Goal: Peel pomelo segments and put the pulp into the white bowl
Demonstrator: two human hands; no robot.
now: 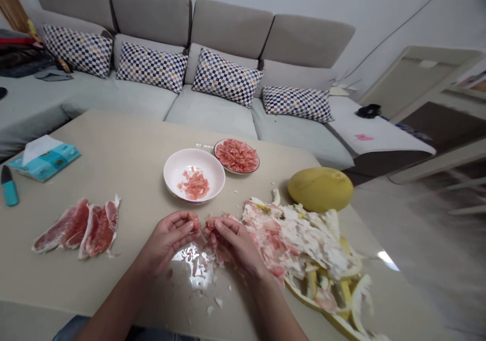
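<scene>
Both hands are over the near middle of the table, close together in front of a white bowl (174,165). My left hand (170,237) pinches a small piece of red pomelo flesh (195,222) between thumb and fingers. In my right hand (237,242), thumb and fingers close on another bit of pomelo flesh (210,223). Loose red pulp (195,185) lies inside the bowl. Left of my hands rest peeled pomelo segments (99,229), with white membrane at their edges. To the right spreads a heap of white pith, membranes and yellow peel (304,240).
A plate heaped with red pulp (237,155) stands behind the bowl. One whole yellow pomelo (321,189) sits beyond the peel heap. At the left are a blue tissue pack (51,161) and a teal-handled knife (10,192). A sofa (212,111) borders the table's far side.
</scene>
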